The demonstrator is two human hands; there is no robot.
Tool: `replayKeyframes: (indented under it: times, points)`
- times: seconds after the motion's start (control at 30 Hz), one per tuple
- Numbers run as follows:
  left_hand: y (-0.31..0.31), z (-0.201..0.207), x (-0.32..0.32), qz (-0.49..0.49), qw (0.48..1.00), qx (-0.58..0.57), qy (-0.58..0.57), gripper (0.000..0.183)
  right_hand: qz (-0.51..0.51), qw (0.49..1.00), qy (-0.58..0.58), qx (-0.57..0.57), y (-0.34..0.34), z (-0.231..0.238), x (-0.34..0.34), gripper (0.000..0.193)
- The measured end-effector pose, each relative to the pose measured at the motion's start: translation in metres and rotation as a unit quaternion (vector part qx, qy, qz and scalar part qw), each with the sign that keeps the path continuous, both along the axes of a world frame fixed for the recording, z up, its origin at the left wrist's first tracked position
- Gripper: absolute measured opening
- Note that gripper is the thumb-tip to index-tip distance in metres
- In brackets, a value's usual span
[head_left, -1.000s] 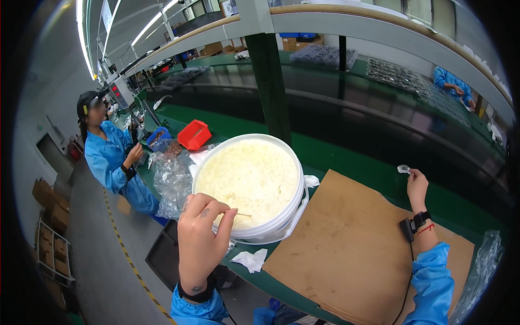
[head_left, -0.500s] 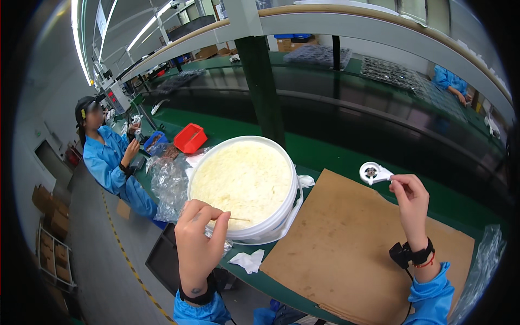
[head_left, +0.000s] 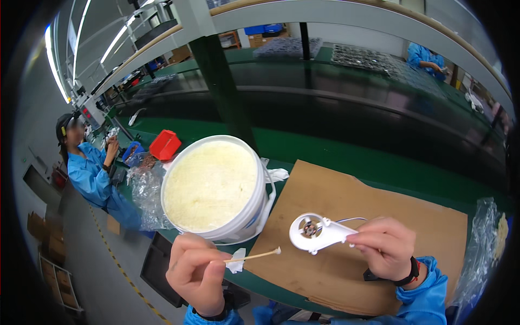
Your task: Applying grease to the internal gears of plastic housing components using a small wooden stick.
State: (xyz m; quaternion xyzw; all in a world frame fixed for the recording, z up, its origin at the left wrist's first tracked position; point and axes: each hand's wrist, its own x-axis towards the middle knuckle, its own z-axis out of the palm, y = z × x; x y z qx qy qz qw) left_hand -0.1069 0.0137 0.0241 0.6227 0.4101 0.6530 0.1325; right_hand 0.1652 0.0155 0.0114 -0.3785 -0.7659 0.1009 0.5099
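My left hand (head_left: 196,273) pinches a thin wooden stick (head_left: 253,256) in front of the bucket. A small pale blob clings to the stick's far tip. My right hand (head_left: 385,246) grips the narrow end of a white plastic fan housing (head_left: 333,237), held above the cardboard. A small motor with copper-coloured parts (head_left: 309,229) shows in the housing's round opening, and a thin wire runs along its far side. The stick's tip points toward the housing, a short gap apart. Left of the housing stands a white bucket (head_left: 233,234) filled with pale yellow paste (head_left: 211,184).
A cardboard sheet (head_left: 309,189) covers the green bench. Crumpled white tissue (head_left: 236,261) lies by the bucket; clear plastic bags (head_left: 149,192) and a red bin (head_left: 164,144) stand left. A co-worker (head_left: 95,173) sits far left. A shelf post (head_left: 219,86) rises behind the bucket.
The stick has left the bucket and come nearer, its tip now bearing a pale blob. My right hand has brought the fan housing left and closer. The whole view has shifted right.
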Motion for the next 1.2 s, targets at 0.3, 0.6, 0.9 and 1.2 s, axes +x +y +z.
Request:
replayKeyframes:
  times: [0.3, 0.6, 0.9, 1.2]
  points:
    - [0.002, -0.009, 0.024, -0.04, 0.999, 0.037, -0.001, 0.015, 0.047, 0.999, 0.015, 0.017, -0.013, 0.003, 0.004, 0.024]
    - [0.002, -0.01, 0.032, -0.055, 0.998, 0.04, 0.015, 0.015, 0.05, 0.998, 0.039, 0.004, -0.019, 0.001, 0.009, 0.023]
    - [0.003, -0.01, 0.034, -0.057, 0.997, 0.037, 0.031, 0.016, 0.059, 0.997, 0.043, 0.006, -0.022, 0.002, 0.013, 0.023]
    - [0.004, -0.011, 0.035, -0.047, 0.995, 0.07, 0.048, 0.019, 0.064, 0.994, 0.081, -0.033, -0.022, 0.001, 0.014, 0.023]
